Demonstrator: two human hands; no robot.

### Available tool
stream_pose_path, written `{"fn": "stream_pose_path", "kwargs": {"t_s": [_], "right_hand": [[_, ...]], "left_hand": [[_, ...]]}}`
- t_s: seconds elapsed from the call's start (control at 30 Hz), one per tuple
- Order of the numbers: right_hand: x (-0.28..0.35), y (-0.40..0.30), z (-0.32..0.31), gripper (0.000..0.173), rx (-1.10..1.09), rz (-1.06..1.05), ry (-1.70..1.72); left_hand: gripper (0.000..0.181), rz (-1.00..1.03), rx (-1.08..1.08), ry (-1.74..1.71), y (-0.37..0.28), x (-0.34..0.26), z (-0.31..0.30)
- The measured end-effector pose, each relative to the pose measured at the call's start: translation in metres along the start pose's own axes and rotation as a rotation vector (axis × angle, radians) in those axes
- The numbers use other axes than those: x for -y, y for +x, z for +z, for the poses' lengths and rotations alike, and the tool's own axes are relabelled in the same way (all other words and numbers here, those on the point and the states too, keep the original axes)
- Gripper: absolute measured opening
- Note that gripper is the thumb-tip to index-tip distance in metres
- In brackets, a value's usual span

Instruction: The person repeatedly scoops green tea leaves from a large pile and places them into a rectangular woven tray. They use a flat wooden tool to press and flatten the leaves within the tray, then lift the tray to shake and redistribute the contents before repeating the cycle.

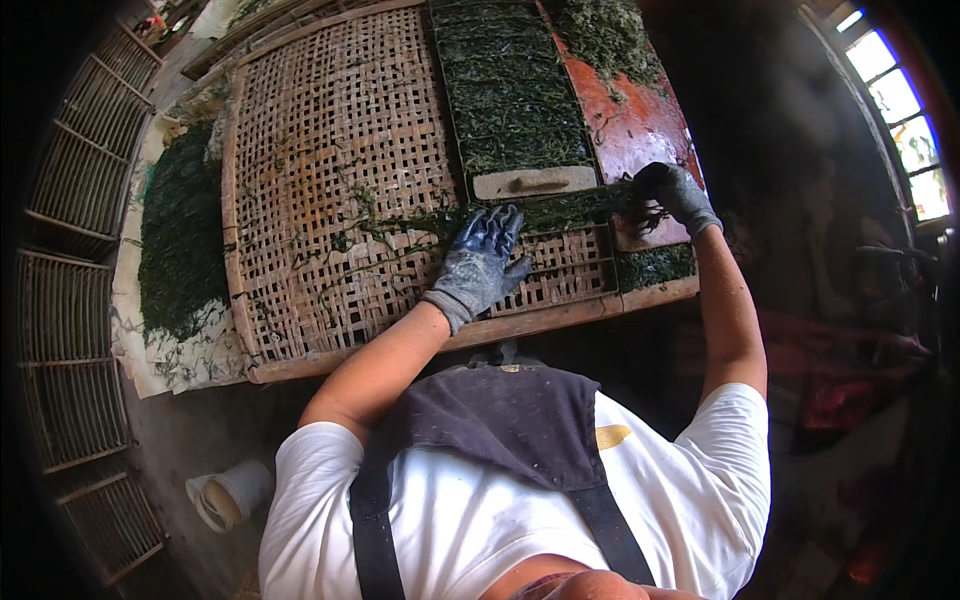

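My left hand [484, 259], in a grey knit glove with a dark blue coating, lies palm down with its fingers extended. Its fingertips touch a narrow strip of dark green seaweed [566, 213] on the woven bamboo tray [330, 150]. At the strip's right end, my right hand [675, 196], in a similar glove, has its fingers curled around seaweed strands, some hanging below. Just beyond the strip, a pale block with a raised handle [534, 182] rests at the near end of a long, thin-framed seaweed sheet [514, 97].
A heap of loose seaweed [611, 34] sits on a wet reddish board [645, 112] at right. More seaweed [184, 232] lies on a pale sheet [131, 315] at left. Slatted racks [64, 307] line the left side. A white bucket [232, 491] lies tipped on the floor.
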State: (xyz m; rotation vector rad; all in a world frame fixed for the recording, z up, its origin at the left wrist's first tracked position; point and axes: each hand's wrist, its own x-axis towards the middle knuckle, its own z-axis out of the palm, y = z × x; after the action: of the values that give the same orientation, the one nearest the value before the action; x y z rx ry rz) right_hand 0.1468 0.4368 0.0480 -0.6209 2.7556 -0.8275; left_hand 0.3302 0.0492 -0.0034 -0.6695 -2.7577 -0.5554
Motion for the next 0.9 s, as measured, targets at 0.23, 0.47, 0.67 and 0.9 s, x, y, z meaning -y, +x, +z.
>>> {"fn": "stream_pose_path", "kwargs": {"t_s": [0.23, 0.47, 0.67, 0.9], "right_hand": [[0.123, -0.029, 0.048, 0.043, -0.196, -0.207, -0.105], [0.070, 0.031, 0.045, 0.043, -0.479, 0.046, 0.663], [0.023, 0.175, 0.039, 0.110, -0.687, 0.224, 0.058], [0.026, 0.278, 0.013, 0.036, -0.750, 0.252, -0.015]], "left_hand": [[0.074, 0.263, -0.018, 0.083, 0.014, -0.028, -0.001], [0.086, 0.184, 0.148, 0.081, 0.031, -0.014, 0.028], [0.085, 0.139, 0.204, 0.009, 0.034, -0.018, 0.016], [0.081, 0.120, 0.283, 0.071, 0.042, -0.023, 0.012]]}}
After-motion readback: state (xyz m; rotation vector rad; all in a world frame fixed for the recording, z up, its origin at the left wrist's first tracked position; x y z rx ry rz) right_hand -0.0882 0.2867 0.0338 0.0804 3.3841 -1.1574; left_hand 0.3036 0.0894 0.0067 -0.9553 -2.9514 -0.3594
